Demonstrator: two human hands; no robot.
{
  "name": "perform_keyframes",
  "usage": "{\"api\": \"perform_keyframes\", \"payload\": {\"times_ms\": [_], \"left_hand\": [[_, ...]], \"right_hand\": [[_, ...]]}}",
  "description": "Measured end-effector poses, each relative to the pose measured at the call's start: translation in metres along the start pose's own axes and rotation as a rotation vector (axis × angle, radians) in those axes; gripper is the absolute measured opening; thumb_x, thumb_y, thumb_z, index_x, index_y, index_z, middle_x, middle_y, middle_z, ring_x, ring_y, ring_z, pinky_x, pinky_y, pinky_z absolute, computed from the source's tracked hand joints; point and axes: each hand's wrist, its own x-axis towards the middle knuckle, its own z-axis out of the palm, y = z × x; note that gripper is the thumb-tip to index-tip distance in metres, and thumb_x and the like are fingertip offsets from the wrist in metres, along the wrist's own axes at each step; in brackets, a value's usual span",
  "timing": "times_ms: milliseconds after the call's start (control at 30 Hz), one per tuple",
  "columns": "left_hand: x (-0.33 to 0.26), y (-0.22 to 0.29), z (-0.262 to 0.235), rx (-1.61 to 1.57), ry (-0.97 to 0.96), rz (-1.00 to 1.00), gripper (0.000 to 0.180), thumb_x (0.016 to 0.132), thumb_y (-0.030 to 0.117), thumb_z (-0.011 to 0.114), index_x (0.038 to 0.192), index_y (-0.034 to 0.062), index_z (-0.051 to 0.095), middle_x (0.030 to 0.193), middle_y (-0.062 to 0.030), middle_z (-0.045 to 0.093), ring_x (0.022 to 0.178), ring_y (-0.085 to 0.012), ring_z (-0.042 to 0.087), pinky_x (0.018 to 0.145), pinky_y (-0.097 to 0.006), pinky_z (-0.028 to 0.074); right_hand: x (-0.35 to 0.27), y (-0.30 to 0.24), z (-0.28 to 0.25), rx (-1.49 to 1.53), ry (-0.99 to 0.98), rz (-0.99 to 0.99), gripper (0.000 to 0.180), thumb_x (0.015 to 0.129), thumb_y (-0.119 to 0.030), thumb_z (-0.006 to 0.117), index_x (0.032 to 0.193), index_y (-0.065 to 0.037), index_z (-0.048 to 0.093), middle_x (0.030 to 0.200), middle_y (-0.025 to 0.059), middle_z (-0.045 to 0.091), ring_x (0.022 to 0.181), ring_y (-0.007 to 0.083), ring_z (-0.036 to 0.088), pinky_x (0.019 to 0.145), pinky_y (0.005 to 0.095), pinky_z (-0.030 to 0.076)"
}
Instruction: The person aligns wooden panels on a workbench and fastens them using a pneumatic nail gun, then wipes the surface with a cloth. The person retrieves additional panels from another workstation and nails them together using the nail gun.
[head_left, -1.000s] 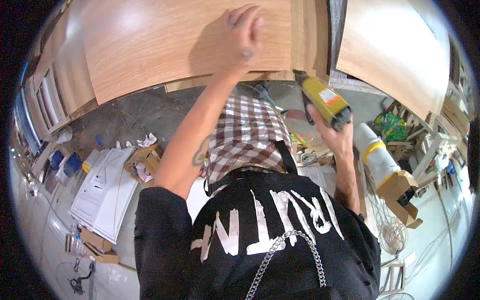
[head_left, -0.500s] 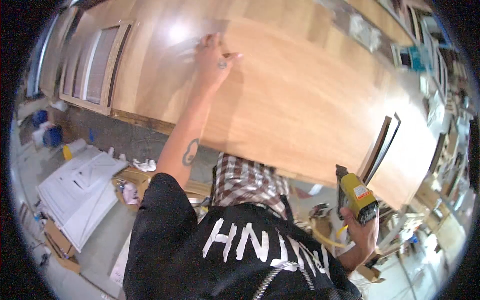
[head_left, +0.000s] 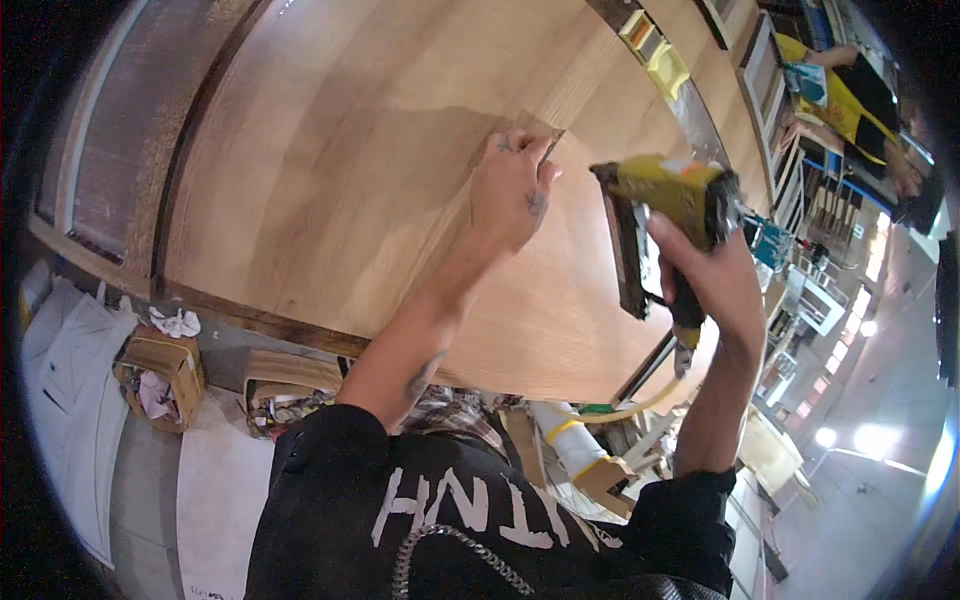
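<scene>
My right hand (head_left: 715, 275) grips a yellow and black nail gun (head_left: 675, 190), raised above the wooden panel with its nose on the left. A yellowish air hose (head_left: 650, 405) runs down from its handle. My left hand (head_left: 515, 195) is closed over the panel, its fingertips pinching a small, thin brown wooden piece (head_left: 547, 143). How far that piece reaches under the fingers is hidden. Beneath both hands spreads the large wood-grained panel (head_left: 330, 200), with a lighter plywood sheet (head_left: 540, 330) on its right part.
Framed window-like panel (head_left: 110, 140) at the far left. A yellow plastic holder (head_left: 655, 55) lies beyond the hands. Below the panel's near edge stand cardboard boxes (head_left: 165, 385) and a white roll (head_left: 570, 440). Another person in yellow and black (head_left: 850, 95) is at the upper right.
The nail gun has risen from beside the panel's near edge to above the panel, closer to my left hand. My left hand has closed on a thin wooden piece. My view has turned.
</scene>
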Motion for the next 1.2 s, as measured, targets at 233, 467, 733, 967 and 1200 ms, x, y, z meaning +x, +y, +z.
{"api": "perform_keyframes", "payload": {"times_ms": [233, 467, 733, 967, 1200], "left_hand": [[0.001, -0.001, 0.003, 0.090, -0.072, -0.009, 0.015, 0.078, 0.013, 0.060, 0.089, 0.0040, 0.062, 0.092, -0.0120, 0.058, 0.088, -0.0300, 0.051, 0.075, -0.039, 0.047], [-0.001, -0.010, 0.009, 0.030, 0.009, 0.057, 0.025, 0.079, 0.017, 0.060, 0.099, 0.0022, 0.063, 0.084, -0.0149, 0.059, 0.083, -0.0334, 0.052, 0.075, -0.040, 0.045], [-0.003, -0.012, 0.008, 0.012, -0.019, 0.024, 0.022, 0.082, 0.014, 0.055, 0.097, -0.0011, 0.062, 0.092, -0.0192, 0.062, 0.091, -0.0329, 0.055, 0.086, -0.043, 0.040], [-0.005, -0.016, 0.011, 0.099, -0.021, 0.041, 0.021, 0.078, 0.014, 0.059, 0.095, 0.0017, 0.062, 0.095, -0.0130, 0.058, 0.095, -0.0293, 0.051, 0.081, -0.039, 0.045], [-0.084, -0.020, -0.049, 0.284, -0.135, 0.048, 0.052, 0.077, 0.025, 0.067, 0.118, -0.0010, 0.048, 0.117, -0.0236, 0.051, 0.107, -0.0386, 0.048, 0.097, -0.046, 0.034]], "right_hand": [[0.068, -0.014, 0.014, -0.037, -0.045, 0.026, 0.037, 0.080, -0.039, 0.068, 0.078, -0.002, 0.058, 0.049, 0.0015, 0.051, 0.039, 0.0104, 0.050, 0.040, 0.0245, 0.039], [0.077, -0.018, 0.008, -0.026, -0.065, 0.014, 0.036, 0.079, -0.037, 0.069, 0.082, -0.003, 0.059, 0.051, 0.0016, 0.052, 0.036, 0.0099, 0.047, 0.037, 0.0238, 0.037], [0.093, -0.023, 0.007, -0.085, -0.158, 0.047, 0.037, 0.081, -0.038, 0.067, 0.070, -0.004, 0.056, 0.047, 0.0002, 0.050, 0.036, 0.0091, 0.048, 0.037, 0.0238, 0.038], [0.095, -0.026, 0.010, -0.229, -0.167, 0.038, 0.037, 0.079, -0.035, 0.070, 0.080, -0.003, 0.052, 0.049, -0.0001, 0.047, 0.035, 0.0096, 0.047, 0.034, 0.0228, 0.037], [0.079, -0.017, 0.008, -0.469, -0.226, -0.206, 0.042, 0.080, -0.044, 0.066, 0.073, -0.004, 0.055, 0.049, 0.0013, 0.049, 0.039, 0.0105, 0.049, 0.039, 0.0251, 0.038]]}}
